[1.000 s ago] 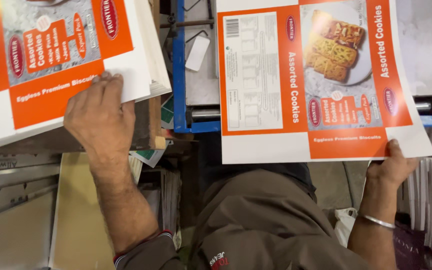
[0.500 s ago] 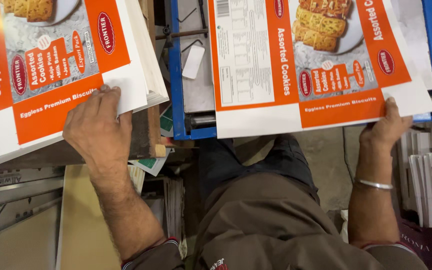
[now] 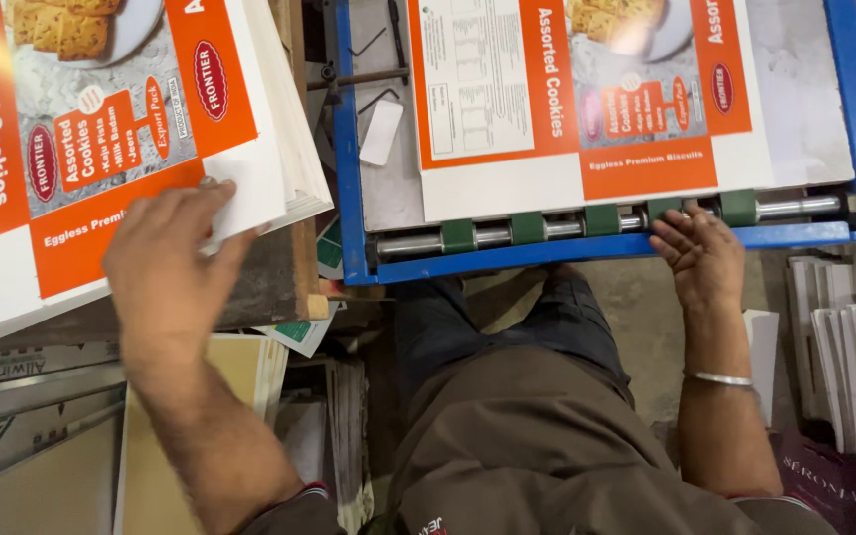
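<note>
The left hand's (image 3: pixel 165 263) fingers are spread wide and lie flat, tips pressing the white corner of the top sheet on a stack (image 3: pixel 101 139) of printed orange and white carton sheets. The stack fills the frame from 9 to 11 o'clock and rests on a wooden block (image 3: pixel 274 287).

The right hand's (image 3: pixel 700 253) fingers are loosely curled, holding nothing, tips touching a steel roller (image 3: pixel 547 230) with green rings at about 3 o'clock. Just above the roller, toward 1 o'clock, a single printed sheet (image 3: pixel 587 99) lies flat inside a blue frame (image 3: pixel 349 149), its near edge at the roller. A metal bangle (image 3: pixel 723 378) circles the right wrist. White paper piles (image 3: pixel 844 347) stand at 4 o'clock.
</note>
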